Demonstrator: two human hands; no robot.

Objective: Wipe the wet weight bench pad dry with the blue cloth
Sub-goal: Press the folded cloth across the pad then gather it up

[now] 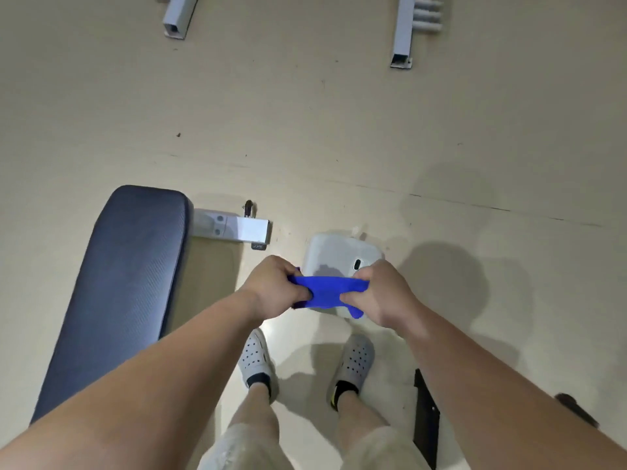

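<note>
The dark blue weight bench pad (125,286) runs along the left, from the lower left corner up to its rounded far end. Both hands hold the blue cloth (327,292) stretched and bunched between them, to the right of the pad and not touching it. My left hand (274,286) grips the cloth's left end, and my right hand (383,293) grips its right end. The cloth hangs above a white container on the floor.
A white container (334,254) stands on the beige floor under the cloth. The bench's white metal foot (234,228) sticks out right of the pad's far end. Two white frame legs (402,32) lie at the top. Black equipment (425,422) sits at lower right beside my feet.
</note>
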